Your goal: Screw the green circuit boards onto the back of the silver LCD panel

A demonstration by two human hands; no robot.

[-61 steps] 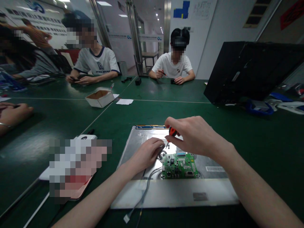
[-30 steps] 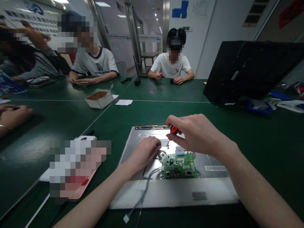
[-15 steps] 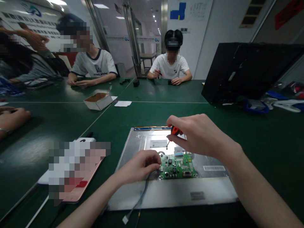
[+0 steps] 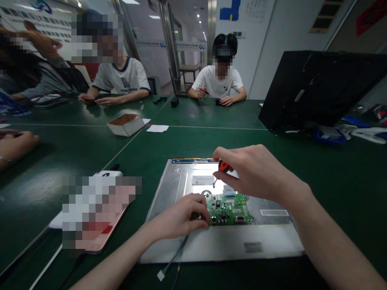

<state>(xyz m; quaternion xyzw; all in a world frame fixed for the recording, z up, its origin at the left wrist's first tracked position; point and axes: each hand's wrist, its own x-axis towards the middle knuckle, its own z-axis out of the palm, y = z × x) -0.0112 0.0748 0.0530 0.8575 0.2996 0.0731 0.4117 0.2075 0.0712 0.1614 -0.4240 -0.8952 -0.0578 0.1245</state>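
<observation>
A green circuit board (image 4: 228, 209) lies on the metal back of a flat display panel (image 4: 169, 189). My left hand (image 4: 184, 215) has its fingers curled at the board's left edge, thumb low and fingertips touching it. From beneath this hand, a thin dark cable (image 4: 181, 247) runs toward me and ends in a white plug (image 4: 161, 275). My right hand (image 4: 256, 171) grips a screwdriver (image 4: 223, 166) with an orange and black handle. Its shaft points down above the board's upper left corner, with a small dark bit, perhaps a screw, at the tip.
Phones (image 4: 111, 217), one pink-backed, lie left of the panel. Farther off are an open white box (image 4: 125, 125) and a paper slip (image 4: 157, 128). A large black monitor (image 4: 320, 92) stands back right. Several people sit around the green table (image 4: 169, 143); another person's hand (image 4: 18, 145) is at left.
My left hand has shifted slightly right, its fingers farther over the board's left edge. My right hand keeps the screwdriver almost in place. The view has tilted a little.
</observation>
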